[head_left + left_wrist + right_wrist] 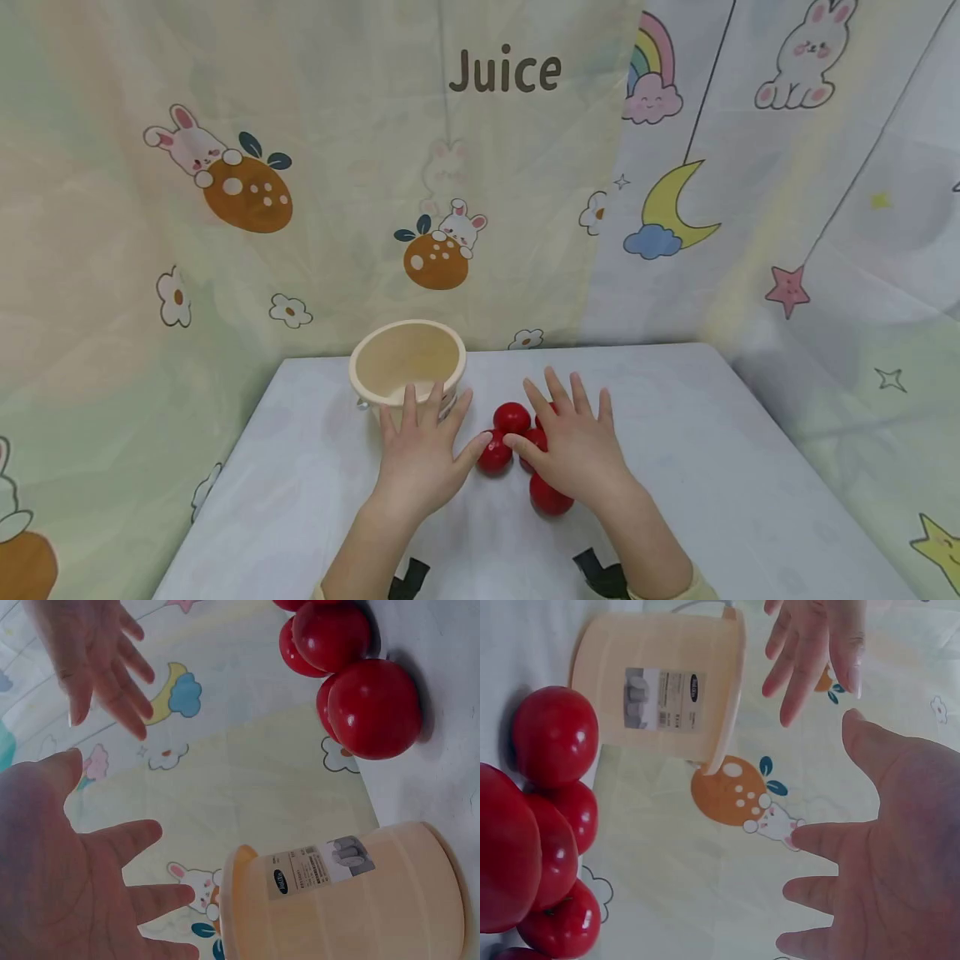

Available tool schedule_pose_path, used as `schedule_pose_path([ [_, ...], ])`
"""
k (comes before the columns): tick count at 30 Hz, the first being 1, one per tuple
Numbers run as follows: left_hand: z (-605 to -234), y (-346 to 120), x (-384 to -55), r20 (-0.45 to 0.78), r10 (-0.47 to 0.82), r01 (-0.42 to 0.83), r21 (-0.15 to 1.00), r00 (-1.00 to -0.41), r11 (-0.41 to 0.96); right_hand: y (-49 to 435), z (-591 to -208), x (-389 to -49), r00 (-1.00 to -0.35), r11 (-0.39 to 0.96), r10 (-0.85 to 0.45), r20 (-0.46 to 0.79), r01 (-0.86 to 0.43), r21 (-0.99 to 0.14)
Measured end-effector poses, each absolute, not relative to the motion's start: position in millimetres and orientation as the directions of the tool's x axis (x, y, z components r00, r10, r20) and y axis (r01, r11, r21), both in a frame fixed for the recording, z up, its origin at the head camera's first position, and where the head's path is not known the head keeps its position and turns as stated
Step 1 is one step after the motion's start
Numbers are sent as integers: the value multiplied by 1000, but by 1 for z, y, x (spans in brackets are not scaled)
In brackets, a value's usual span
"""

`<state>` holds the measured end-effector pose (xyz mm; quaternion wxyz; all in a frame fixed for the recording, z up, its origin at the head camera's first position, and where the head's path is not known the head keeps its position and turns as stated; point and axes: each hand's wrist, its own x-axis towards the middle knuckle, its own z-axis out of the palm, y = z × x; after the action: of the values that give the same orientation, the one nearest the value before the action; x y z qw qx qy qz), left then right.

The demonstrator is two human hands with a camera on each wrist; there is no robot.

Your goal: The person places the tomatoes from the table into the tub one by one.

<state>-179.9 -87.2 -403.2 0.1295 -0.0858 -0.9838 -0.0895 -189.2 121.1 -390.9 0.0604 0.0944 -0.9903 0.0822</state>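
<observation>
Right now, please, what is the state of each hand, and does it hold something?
Left hand: open, spread, holding nothing.
Right hand: open, spread, holding nothing.

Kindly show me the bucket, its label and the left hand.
Bucket (349, 919), left wrist view: outer wall.
Label (662, 700), right wrist view: its middle.
Left hand (422, 457), head view: back of the hand.

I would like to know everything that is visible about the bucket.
The cream-coloured bucket looks plastic, with a thick round rim, a printed label and a partly visible grey handle. It stands upright near the far edge of the table, left of the red fruits. The left hand is near; no contact shows.
</observation>
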Motion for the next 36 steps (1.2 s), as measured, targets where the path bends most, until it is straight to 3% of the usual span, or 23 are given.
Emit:
schedule_pose_path([
  [5, -404, -91, -182, 274, 153, 208, 183, -949, 961, 123, -392, -188, -976, 967, -178, 126, -197, -160],
  [9, -402, -105, -190, 339, 130, 242, 315, -932, 917, 134, -395, -190, -968, 953, -202, 149, -229, -200],
  [16, -403, -154, -216, 460, -60, 241, 566, -886, 788, 169, -410, -198, -984, 869, -136, 115, -174, -463],
  [26, -437, -201, -240, 351, -325, 125, 823, -878, 554, 218, -447, -209, -999, 675, 26, -26, 37, -737],
  [31, -455, -203, -247, 250, -391, 87, 917, -886, 390, 234, -474, -217, -993, 598, 51, -102, 112, -793],
  [36, -468, -202, -253, 169, -369, 69, 961, -914, 269, 244, -497, -224, -991, 577, -4, -137, 109, -809],
])
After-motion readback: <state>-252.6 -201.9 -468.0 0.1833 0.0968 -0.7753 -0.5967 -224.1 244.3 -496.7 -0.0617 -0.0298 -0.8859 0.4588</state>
